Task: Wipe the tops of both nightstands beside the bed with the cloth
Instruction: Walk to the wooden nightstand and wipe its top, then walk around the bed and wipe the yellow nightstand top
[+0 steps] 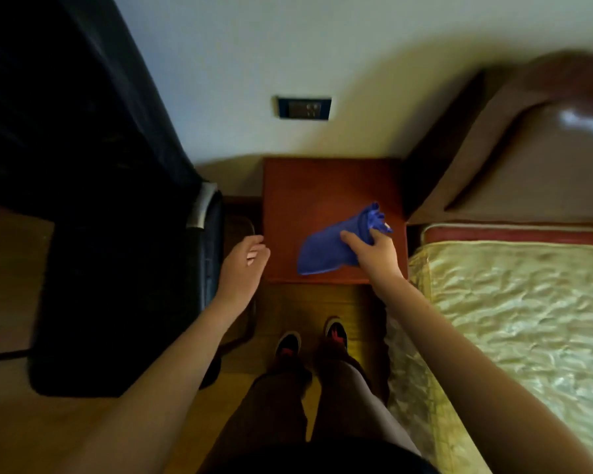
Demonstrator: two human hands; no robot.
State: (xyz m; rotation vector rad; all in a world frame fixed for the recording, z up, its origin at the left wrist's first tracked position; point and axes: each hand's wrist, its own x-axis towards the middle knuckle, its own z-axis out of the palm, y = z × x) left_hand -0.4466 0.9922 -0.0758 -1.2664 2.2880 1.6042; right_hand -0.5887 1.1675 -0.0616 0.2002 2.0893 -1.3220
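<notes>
A reddish-brown wooden nightstand (322, 193) stands against the wall, between a black chair and the bed. A blue cloth (329, 248) lies over its front right part, one end bunched up. My right hand (374, 251) grips the cloth near the nightstand's right front corner. My left hand (245, 265) hovers at the nightstand's left front edge, fingers loosely curled, holding nothing. Only this one nightstand is in view.
A bed (514, 302) with a shiny cream cover fills the right side, its brown headboard (528, 148) against the wall. A black chair (117, 234) stands close on the left. A wall socket (303, 107) sits above the nightstand. My shoes (312, 340) rest on the wooden floor.
</notes>
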